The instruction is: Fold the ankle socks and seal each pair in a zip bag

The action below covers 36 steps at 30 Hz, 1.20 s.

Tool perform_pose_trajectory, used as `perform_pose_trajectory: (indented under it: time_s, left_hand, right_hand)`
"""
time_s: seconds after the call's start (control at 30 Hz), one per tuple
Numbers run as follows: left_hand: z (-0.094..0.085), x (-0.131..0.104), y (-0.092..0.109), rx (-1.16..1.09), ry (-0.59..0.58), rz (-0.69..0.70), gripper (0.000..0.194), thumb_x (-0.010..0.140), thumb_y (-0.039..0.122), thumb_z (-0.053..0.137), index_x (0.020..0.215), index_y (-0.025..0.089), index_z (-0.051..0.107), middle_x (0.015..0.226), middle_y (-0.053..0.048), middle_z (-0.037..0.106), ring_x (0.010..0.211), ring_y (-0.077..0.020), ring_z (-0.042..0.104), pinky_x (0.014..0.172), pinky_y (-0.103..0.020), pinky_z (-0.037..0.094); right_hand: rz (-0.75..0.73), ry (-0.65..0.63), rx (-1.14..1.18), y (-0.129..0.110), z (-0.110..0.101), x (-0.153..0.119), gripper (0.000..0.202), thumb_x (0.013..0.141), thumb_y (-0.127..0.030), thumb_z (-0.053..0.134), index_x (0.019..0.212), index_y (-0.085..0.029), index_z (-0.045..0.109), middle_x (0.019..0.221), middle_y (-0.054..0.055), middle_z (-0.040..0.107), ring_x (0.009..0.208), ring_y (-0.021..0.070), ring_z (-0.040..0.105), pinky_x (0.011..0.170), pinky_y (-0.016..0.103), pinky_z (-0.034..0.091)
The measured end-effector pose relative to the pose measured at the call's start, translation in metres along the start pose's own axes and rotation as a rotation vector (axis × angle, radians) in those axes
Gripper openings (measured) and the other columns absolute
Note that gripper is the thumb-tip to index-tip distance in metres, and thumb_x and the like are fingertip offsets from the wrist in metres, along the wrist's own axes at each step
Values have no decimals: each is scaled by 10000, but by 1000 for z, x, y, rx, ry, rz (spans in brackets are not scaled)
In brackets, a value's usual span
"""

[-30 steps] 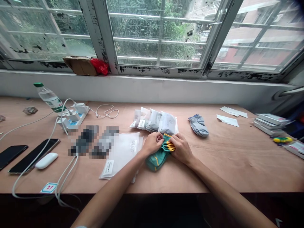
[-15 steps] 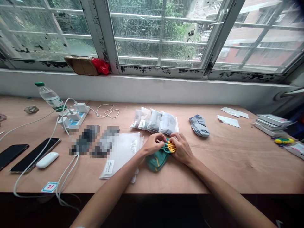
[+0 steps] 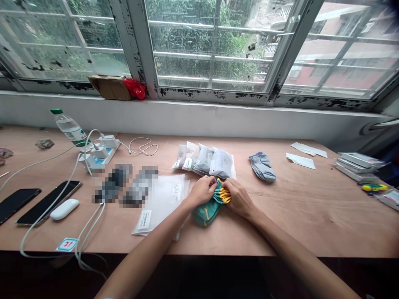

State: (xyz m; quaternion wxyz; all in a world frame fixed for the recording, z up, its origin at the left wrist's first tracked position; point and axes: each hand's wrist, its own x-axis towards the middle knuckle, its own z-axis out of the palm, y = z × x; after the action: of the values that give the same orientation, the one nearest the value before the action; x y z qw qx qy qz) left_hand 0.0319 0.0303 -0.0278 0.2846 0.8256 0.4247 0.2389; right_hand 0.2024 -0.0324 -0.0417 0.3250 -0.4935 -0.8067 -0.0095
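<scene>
Green socks [image 3: 206,212] with yellow cuffs and a yellow stripe lie in a stack on the table in front of me. My left hand [image 3: 203,190] is closed on the green fabric just below the cuffs. From the other side, my right hand [image 3: 237,196] grips the bunched yellow cuffs, its fingertips partly hidden. To the left, frosted plastic bags [image 3: 165,199] lie flat, partly under my left forearm. Behind my hands lean several filled sock bags [image 3: 222,162]. A stack of grey socks [image 3: 262,167] rests to the right of them.
On the left are a power strip [image 3: 107,160] with white cables, a water bottle [image 3: 70,128], two phones [image 3: 50,203] and a white mouse-shaped case [image 3: 64,209]. Paper slips [image 3: 301,160], stacked boxes [image 3: 358,164] and a yellow cutter [image 3: 374,187] lie on the right.
Both hands stay at the sock cuffs. The left fingers have shifted slightly, and a yellow cuff now stands up between the hands. The whole view has shifted a little.
</scene>
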Motion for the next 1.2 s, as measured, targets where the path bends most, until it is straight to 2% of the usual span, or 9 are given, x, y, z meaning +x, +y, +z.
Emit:
perform_pose_trajectory:
  time_s: [0.1,0.27,0.4,0.5,0.6,0.7,0.8,1.0,1.2]
  left_hand:
    - [-3,-4,5,-212,-21,110,217,916,309,433,887,174,600,876,-36,657,764,-146,608,700,-246,479]
    - [-11,-17,14,-267,-64,193,261,911,400,487,1004,174,577,983,-63,664,908,-179,623,821,-283,490]
    - [-16,-27,15,-181,-84,152,631,736,485,711,1240,181,483,1192,-119,627,1079,-271,601,922,-358,475]
    - [-20,-29,13,-100,-86,151,427,836,407,610,1199,201,520,1183,-100,646,1059,-269,618,905,-352,471]
    - [-26,-27,12,-109,-15,139,224,928,302,447,1099,215,563,1049,-58,691,957,-221,648,826,-298,481]
    - [-30,-24,14,-156,137,80,229,966,313,369,1056,219,557,969,-37,695,887,-195,653,780,-275,482]
    - [-33,-23,17,-114,217,14,255,975,356,357,1103,234,540,991,-42,697,915,-205,657,790,-280,481]
    - [-60,-29,2,322,227,-278,454,952,504,331,1106,154,576,1094,-188,666,1001,-310,645,786,-361,486]
    - [-77,-35,-25,415,-97,-456,222,819,356,557,869,162,654,980,-182,705,935,-315,668,756,-350,494]
  right_hand:
    - [-5,24,59,3,-1,1,205,740,-76,521,901,-199,489,1126,141,577,1001,255,552,801,364,477]
    - [127,-46,245,10,0,1,121,777,-145,521,860,-211,465,792,22,589,664,162,556,594,271,442]
    - [166,25,369,9,0,5,314,695,-261,693,903,-213,462,807,7,575,669,156,545,603,268,448]
    - [259,89,580,4,0,14,455,657,-264,744,1023,-219,478,858,5,587,739,171,584,664,290,496]
    - [517,149,897,-6,0,23,629,655,-343,791,1183,-241,464,991,34,627,859,198,634,725,319,545]
    - [803,-47,1249,-20,2,29,450,728,-478,738,1062,-229,570,949,41,665,782,190,668,688,337,575]
    - [883,-249,1472,-31,9,30,336,749,-469,732,916,-198,625,811,29,687,695,184,682,679,355,589]
    - [885,-19,1222,-26,27,27,402,689,-394,794,1006,-220,617,961,45,706,769,236,704,538,351,613]
    - [911,65,1150,-25,32,27,380,740,-438,739,1051,-255,622,1011,46,714,791,250,712,489,341,611]
